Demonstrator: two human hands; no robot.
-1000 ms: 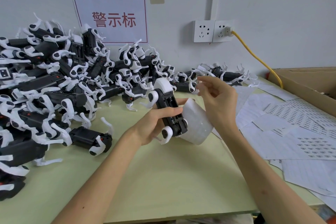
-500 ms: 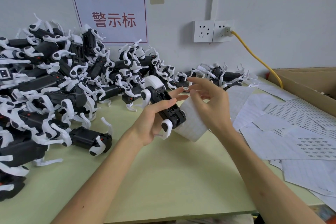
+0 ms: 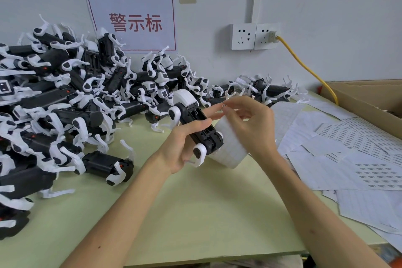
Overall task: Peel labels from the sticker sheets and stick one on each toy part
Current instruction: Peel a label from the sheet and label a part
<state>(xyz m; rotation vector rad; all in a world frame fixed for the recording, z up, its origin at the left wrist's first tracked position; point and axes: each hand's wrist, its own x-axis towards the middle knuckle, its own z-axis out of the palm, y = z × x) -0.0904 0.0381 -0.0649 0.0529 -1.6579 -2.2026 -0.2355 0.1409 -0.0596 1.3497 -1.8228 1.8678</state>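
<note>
My left hand point(image 3: 185, 143) holds a black-and-white toy robot dog part point(image 3: 196, 125) above the green table, belly side up, with thumb and fingers laid along it. A curled white sticker sheet point(image 3: 231, 148) sits behind the toy, under my right hand. My right hand point(image 3: 250, 124) pinches a tiny label point(image 3: 224, 106) between thumb and forefinger, just above the tip of a left finger and the toy's upper end.
A big heap of toy parts point(image 3: 65, 102) covers the table's left side and back. Loose sticker sheets point(image 3: 348, 154) lie spread at the right. A cardboard box point(image 3: 367, 102) stands at the far right, with a yellow cable point(image 3: 304, 65) running from the wall socket.
My right hand came down from above the sheet to the toy's upper end with the label. My left hand tilted the toy and straightened its fingers along it.
</note>
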